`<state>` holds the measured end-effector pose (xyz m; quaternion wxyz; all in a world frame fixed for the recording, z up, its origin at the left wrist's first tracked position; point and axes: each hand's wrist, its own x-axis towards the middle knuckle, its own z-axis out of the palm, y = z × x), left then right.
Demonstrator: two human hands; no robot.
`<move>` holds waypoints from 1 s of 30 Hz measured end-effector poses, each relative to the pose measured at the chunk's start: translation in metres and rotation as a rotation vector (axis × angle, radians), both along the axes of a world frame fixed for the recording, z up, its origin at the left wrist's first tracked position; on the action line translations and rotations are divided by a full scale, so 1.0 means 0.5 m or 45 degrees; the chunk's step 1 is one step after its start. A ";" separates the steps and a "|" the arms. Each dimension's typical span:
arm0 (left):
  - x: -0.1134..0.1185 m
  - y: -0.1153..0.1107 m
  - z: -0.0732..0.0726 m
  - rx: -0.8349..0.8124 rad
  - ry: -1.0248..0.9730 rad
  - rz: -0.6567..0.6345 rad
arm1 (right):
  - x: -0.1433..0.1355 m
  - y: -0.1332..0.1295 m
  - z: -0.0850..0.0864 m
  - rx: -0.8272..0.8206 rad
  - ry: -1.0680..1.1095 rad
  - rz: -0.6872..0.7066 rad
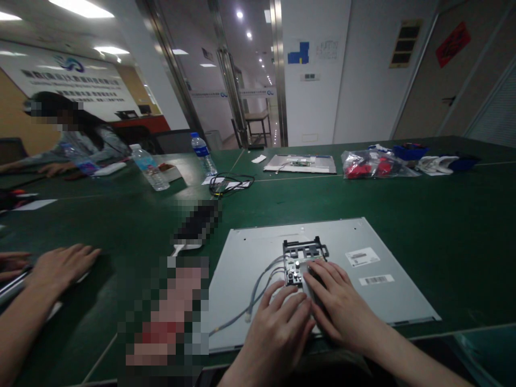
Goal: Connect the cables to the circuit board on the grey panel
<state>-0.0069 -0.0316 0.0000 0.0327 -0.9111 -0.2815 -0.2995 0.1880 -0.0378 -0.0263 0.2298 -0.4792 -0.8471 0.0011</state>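
A flat grey metal panel (250, 252), probably the back of a display, lies on the green table in front of me. A black bracket with a small board (305, 249) sits at its middle, and a grey cable bundle (260, 293) runs off to the left. My left hand (280, 317) is at the bracket's lower edge with bent, closed fingers. Beside it, my right hand (342, 301) reaches over the bracket's right part, fingers together and curved down. A pale grey strip (307, 279) shows between the hands. Whatever the fingertips grip is hidden beneath them.
Blurred-out items and a dark phone-like device (197, 223) lie left of the panel. A co-worker's hand (64, 266) rests further left; another person sits beyond. Bottles (150, 167), a coiled black cable (231, 184), a second panel (300, 164) and bagged red parts (374, 164) are behind.
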 end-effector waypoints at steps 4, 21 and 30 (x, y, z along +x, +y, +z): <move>-0.003 0.005 0.004 -0.005 0.113 0.058 | 0.001 0.001 -0.001 -0.007 0.000 0.006; -0.005 0.009 0.006 -0.010 0.263 0.090 | 0.001 0.000 -0.001 0.003 0.019 0.011; -0.005 0.009 0.007 -0.007 0.253 0.086 | 0.000 0.002 -0.004 0.011 0.019 0.001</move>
